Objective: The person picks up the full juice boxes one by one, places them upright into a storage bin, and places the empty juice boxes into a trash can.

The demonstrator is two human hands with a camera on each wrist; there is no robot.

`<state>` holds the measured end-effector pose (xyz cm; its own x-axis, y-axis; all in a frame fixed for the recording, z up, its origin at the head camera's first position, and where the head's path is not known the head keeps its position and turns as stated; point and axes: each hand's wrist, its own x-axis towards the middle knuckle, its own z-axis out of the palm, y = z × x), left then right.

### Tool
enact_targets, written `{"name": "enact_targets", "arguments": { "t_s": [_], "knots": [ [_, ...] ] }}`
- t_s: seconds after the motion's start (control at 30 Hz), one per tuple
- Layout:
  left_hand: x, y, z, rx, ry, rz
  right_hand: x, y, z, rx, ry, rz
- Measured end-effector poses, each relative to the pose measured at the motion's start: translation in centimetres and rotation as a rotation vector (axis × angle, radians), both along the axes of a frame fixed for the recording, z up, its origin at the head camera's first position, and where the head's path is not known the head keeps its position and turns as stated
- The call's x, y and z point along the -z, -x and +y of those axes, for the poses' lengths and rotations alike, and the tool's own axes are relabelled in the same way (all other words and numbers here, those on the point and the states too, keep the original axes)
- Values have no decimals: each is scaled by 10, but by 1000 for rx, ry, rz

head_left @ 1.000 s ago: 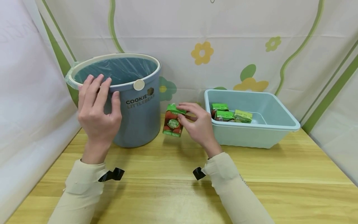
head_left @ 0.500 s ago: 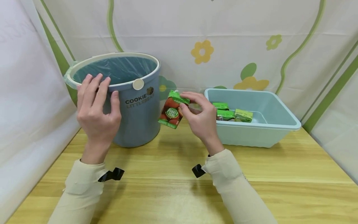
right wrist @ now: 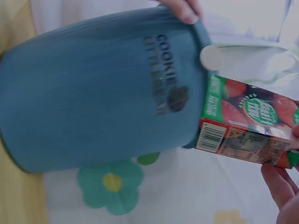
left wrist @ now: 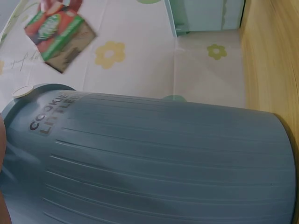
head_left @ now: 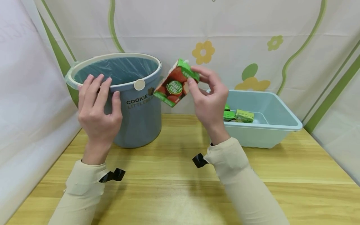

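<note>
A red and green juice box with fruit pictures is pinched between the thumb and fingers of my right hand. It hangs tilted in the air, right of the blue trash bin. In the right wrist view the juice box overlaps the bin's rim, its barcode side showing. A small white bit sticks out at its top corner. My left hand grips the bin's rim, fingers over the edge and thumb outside. A clear plastic bag lines the bin.
To the right stands a light blue plastic tub with several green-topped boxes inside, partly hidden by my right hand. Both containers rest on a wooden table. Behind hangs a white flowered cloth.
My right hand has lifted the juice box from low over the table to near the bin's rim height, tilting it further. My left hand has stayed at the rim.
</note>
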<state>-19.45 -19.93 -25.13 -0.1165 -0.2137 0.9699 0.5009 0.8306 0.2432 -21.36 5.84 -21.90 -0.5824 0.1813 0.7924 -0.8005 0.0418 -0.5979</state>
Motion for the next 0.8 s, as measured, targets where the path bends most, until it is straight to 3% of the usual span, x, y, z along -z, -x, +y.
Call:
{"name": "enact_targets", "arguments": {
  "t_s": [0.2,0.47,0.8],
  "knots": [
    [1,0,-1,-5,0,-4,-23,-2,-8,-19,69,74],
    [1,1,0,-7,-2,-6,-40,0,-30,-55,149,109],
    [1,2,3,7,-4,-4,-47,9,-55,-46,145,-4]
  ]
}}
